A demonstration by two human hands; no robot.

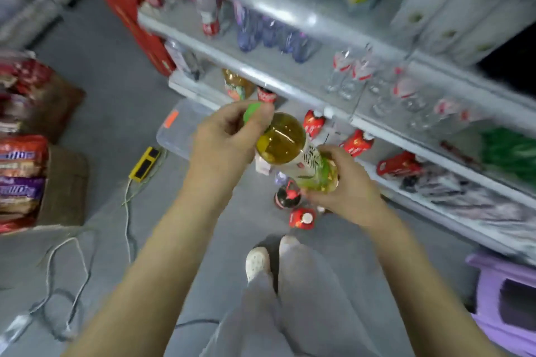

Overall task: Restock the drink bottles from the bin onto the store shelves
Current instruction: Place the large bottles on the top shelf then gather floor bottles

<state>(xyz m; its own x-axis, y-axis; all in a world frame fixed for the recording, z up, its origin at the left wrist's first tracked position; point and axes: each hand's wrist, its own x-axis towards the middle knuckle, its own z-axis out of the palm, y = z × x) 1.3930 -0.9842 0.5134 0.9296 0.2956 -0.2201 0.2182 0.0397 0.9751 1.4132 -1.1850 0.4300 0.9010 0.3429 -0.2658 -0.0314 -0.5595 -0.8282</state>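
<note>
Holding a heavy-looking tea bottle (285, 143): left hand (223, 139) pinches the green cap (251, 111), right hand (348, 185) grips the smooth bottom

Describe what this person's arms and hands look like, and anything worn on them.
The left hand and right hand are bare, without gloves. The left forearm and right forearm are uncovered too; no sleeve reaches into view. No watch, bracelet or ring shows, though the picture is slightly blurred.
</note>
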